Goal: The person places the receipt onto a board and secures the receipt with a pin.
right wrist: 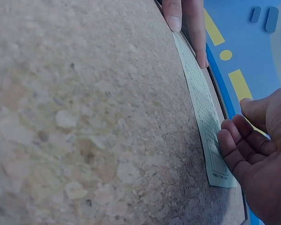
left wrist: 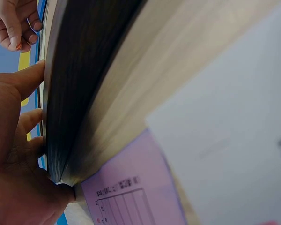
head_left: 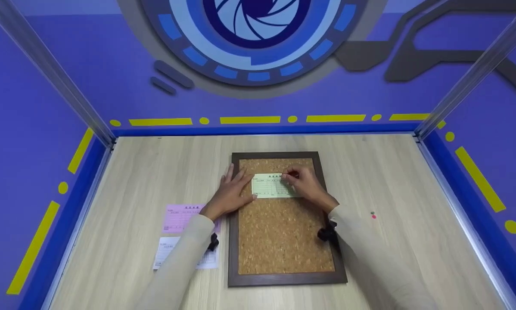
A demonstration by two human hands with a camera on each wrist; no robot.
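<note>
A pale green printed slip (head_left: 266, 187) lies across the upper part of a cork board (head_left: 286, 237) with a dark wooden frame (head_left: 233, 241). My left hand (head_left: 231, 193) spreads over the frame's left side, its thumb and index finger at the slip's left corners. Over the slip's upper right part, my right hand (head_left: 307, 186) pinches a small orange push pin (left wrist: 19, 46), mostly hidden by the fingertips. In the right wrist view, the curled lower fingers of the right hand (right wrist: 267, 150) are right by the slip (right wrist: 201, 108), which lies along the cork.
Left of the board, a pink printed slip (head_left: 184, 217) and a white one (head_left: 165, 249) lie on the wooden table (head_left: 154, 172), partly under my left forearm. Two small pins (head_left: 373, 215), green and pink, lie to the right. Blue-purple walls (head_left: 90, 77) enclose the table.
</note>
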